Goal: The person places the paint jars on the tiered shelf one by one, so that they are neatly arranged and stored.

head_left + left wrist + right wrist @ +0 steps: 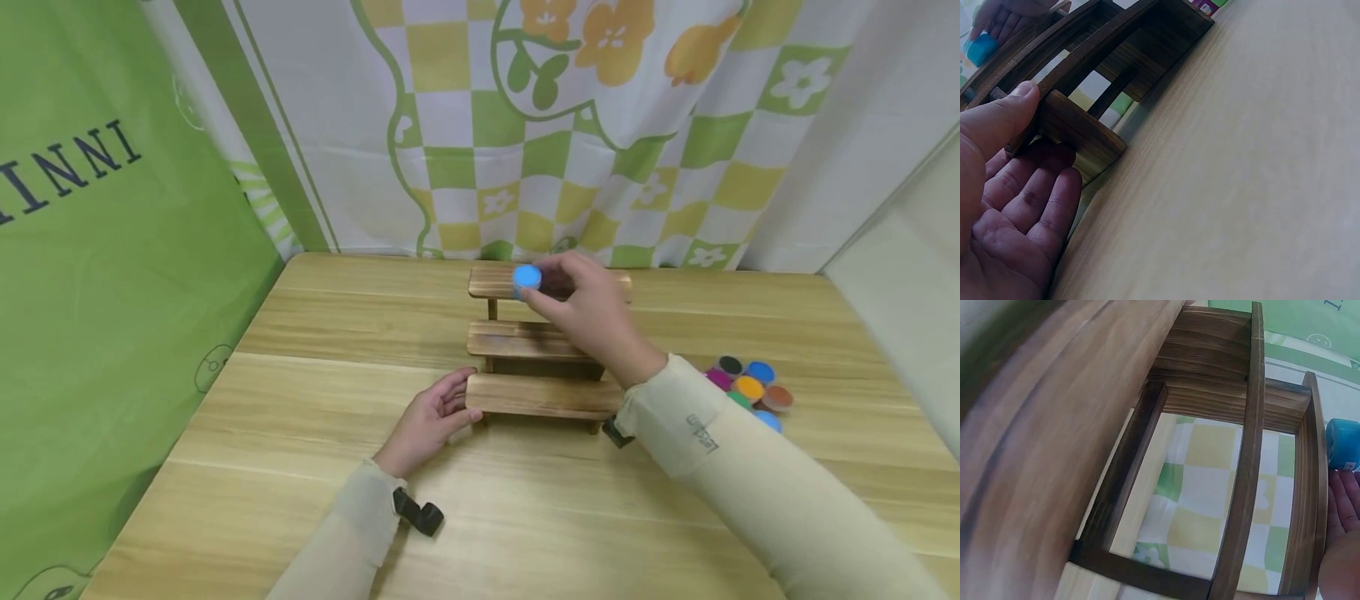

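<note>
A three-step wooden stand [540, 393] stands on the table. My right hand [592, 312] pinches a small round pot with a bright blue top [527, 277] between thumb and fingers, at the left part of the top step. In the right wrist view the blue pot [1342, 444] shows at the right edge, beside the top step's board. My left hand [431, 421] holds the left end of the bottom step. In the left wrist view its thumb [1019, 103] lies against the step's end, with the fingers around the side support.
Several small pots with coloured tops [748, 389] sit grouped on the table to the right of the stand, partly hidden by the right sleeve. A patterned curtain [517, 167] hangs behind the table [337, 375], and a green cloth [112, 292] hangs at the left.
</note>
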The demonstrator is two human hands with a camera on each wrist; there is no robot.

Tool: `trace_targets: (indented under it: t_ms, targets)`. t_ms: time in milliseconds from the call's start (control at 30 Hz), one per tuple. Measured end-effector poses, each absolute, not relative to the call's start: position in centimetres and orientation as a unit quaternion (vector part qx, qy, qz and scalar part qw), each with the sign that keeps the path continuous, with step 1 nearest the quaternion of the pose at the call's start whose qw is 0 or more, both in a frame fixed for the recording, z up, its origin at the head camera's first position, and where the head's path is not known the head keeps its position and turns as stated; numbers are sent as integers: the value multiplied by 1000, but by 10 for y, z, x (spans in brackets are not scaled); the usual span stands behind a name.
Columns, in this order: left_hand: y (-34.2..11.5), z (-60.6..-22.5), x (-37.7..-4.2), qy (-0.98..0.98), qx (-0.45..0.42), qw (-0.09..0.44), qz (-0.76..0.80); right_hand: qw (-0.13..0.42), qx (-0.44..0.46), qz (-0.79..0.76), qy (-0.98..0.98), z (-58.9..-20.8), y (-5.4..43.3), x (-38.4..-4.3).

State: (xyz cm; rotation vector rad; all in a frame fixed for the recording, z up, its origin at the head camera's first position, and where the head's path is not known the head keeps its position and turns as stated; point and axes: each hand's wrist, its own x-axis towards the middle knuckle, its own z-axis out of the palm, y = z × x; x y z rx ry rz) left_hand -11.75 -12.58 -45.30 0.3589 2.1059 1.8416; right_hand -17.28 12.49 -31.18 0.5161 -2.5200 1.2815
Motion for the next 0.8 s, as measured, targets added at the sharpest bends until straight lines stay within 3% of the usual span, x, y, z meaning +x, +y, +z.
trace_targets:
  t_ms: [800]
  targets:
    - [-124,-453,-117,733,122,158,650,71,145,409,-898,-299,98,-190]
